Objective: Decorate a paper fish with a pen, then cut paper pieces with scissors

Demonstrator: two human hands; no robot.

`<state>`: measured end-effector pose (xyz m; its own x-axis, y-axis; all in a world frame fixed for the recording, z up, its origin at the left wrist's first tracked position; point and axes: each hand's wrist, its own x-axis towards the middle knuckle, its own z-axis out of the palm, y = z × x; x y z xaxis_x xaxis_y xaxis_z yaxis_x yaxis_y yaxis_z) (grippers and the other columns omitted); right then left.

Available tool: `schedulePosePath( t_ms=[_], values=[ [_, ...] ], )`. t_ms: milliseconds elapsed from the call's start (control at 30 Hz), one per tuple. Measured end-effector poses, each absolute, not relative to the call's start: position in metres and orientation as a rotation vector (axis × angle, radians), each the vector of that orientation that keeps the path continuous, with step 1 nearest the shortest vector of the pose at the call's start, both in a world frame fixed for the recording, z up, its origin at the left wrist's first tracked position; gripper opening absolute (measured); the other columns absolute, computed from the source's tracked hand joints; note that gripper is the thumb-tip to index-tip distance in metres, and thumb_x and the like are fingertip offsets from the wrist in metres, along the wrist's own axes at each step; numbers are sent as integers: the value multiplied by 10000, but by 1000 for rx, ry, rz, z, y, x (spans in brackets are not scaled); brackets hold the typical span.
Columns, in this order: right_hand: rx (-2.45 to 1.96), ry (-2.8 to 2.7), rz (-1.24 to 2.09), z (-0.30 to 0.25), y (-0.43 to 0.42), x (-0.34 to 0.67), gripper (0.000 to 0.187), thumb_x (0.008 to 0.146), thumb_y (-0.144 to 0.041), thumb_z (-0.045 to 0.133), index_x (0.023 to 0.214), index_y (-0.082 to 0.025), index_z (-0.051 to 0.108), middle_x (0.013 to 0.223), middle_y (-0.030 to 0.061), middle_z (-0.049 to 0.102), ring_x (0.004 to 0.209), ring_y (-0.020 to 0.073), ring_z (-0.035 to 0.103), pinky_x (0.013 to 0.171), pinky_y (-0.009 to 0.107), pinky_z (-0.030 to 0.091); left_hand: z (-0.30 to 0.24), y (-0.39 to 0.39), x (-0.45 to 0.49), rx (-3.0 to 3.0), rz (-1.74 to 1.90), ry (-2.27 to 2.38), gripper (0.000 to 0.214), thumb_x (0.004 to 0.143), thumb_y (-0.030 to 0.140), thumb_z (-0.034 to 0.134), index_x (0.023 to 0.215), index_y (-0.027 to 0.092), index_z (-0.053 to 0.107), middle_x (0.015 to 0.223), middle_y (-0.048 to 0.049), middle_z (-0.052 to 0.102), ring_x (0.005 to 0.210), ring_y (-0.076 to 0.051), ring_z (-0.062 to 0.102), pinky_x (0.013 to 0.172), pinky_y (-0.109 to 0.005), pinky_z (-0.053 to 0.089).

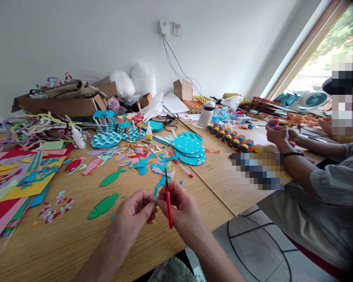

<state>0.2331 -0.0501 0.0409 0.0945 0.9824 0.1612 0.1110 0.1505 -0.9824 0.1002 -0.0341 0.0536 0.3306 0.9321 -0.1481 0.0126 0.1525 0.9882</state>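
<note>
My right hand (pixel 181 209) is closed around red-handled scissors (pixel 168 197), blades pointing up and away. My left hand (pixel 135 213) pinches a small blue paper piece (pixel 157 192) right beside the blades. Both hands hover over the near edge of the wooden table (pixel 76 239). Two green paper fish (pixel 103 206) lie to the left of my left hand. Blue paper scraps (pixel 141 166) lie just beyond my hands.
Teal paper discs (pixel 190 147) sit mid-table, with a thin wooden stick (pixel 211 190) beside them. Colored paper sheets (pixel 14 184) are stacked at the left. Glue bottles (pixel 78 138), a cardboard box (pixel 59 103) and painted egg cartons (pixel 232 139) stand farther back. Another person's hands (pixel 278 135) work at the right.
</note>
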Motion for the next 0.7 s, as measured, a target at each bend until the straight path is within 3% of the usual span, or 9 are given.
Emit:
schedulePosePath(
  t_ms=[300,533,700],
  values=[
    [-1271,-1338,926,44,-57,232,159,732,-269,550,684,-192,420,637,-29,457,579,113,408,528,228,336,52,-34,100,1266,893,998,175,689,324,617,619,172,566,535,41,518,530,-102,466,513,-205,393],
    [-1418,-1669,889,48,-76,244,256,751,-300,561,614,-193,374,566,-59,355,527,90,308,484,209,254,60,-33,93,1153,947,957,143,732,315,617,703,176,593,690,8,613,702,-148,577,705,-269,475],
    [-1473,-1744,892,48,-77,244,266,745,-275,580,611,-195,365,549,-71,331,504,79,279,462,195,234,64,-34,90,1153,907,927,139,735,303,627,685,174,609,675,9,621,688,-146,585,692,-262,486]
  ],
)
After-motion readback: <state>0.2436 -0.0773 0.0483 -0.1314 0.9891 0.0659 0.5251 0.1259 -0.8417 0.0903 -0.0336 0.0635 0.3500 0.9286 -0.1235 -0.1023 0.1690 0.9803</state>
